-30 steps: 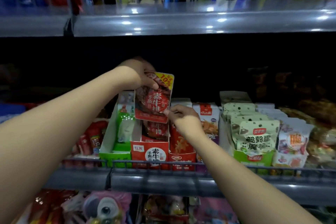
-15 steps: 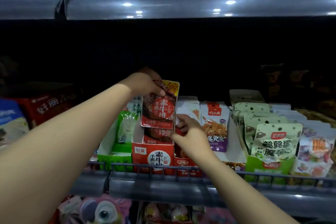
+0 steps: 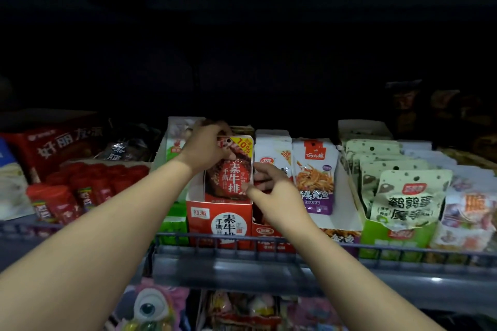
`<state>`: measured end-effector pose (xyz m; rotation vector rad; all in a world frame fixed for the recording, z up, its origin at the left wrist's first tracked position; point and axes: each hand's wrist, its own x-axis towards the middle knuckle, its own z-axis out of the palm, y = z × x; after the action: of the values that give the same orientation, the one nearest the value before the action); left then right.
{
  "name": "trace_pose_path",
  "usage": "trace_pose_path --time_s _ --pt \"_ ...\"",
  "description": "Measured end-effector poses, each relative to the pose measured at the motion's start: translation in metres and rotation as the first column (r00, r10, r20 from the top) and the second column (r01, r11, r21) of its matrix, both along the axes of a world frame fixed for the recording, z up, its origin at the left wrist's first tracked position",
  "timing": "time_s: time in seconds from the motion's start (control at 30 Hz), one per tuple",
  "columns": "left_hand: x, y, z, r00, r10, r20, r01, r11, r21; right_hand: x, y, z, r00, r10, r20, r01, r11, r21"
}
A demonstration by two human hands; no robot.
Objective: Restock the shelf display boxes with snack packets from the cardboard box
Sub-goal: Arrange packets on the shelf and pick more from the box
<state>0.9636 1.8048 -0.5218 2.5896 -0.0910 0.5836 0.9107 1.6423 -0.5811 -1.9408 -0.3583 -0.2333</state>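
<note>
Left hand (image 3: 207,148) holds a red snack packet (image 3: 231,174) in the red display box (image 3: 219,219); right hand (image 3: 271,191) touches its edge.

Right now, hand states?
Left hand: grips the red packet by its top.
Right hand: fingers curled, thumb at the packet's edge; hold unclear.
</note>
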Motion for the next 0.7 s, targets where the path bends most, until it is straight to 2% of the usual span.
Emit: trace_pose_path --time_s 0.13,0.3,0.43,0.7 --pt "-0.006 -0.001 -0.004 0.997 0.056 0.048 -0.058 0.997 0.042 -0.002 0.001 0.003 1.000 -0.019 0.004 0.019 1.000 -0.016" --pt "-0.032 -0.005 -0.004 0.993 0.089 0.077 -0.086 0.996 -0.033 -0.029 -0.003 0.006 0.994 -0.067 0.089 0.076 0.993 -0.095" --pt "-0.074 -0.018 -0.016 0.989 -0.016 0.149 0.045 0.980 -0.196 -0.060 -0.015 0.003 0.978 -0.129 0.165 0.144 0.986 -0.082" --pt "-0.184 -0.064 -0.071 0.966 -0.121 0.229 0.197 0.919 -0.342 -0.135 -0.060 -0.039 0.961 -0.238 0.143 0.241 0.971 -0.006"
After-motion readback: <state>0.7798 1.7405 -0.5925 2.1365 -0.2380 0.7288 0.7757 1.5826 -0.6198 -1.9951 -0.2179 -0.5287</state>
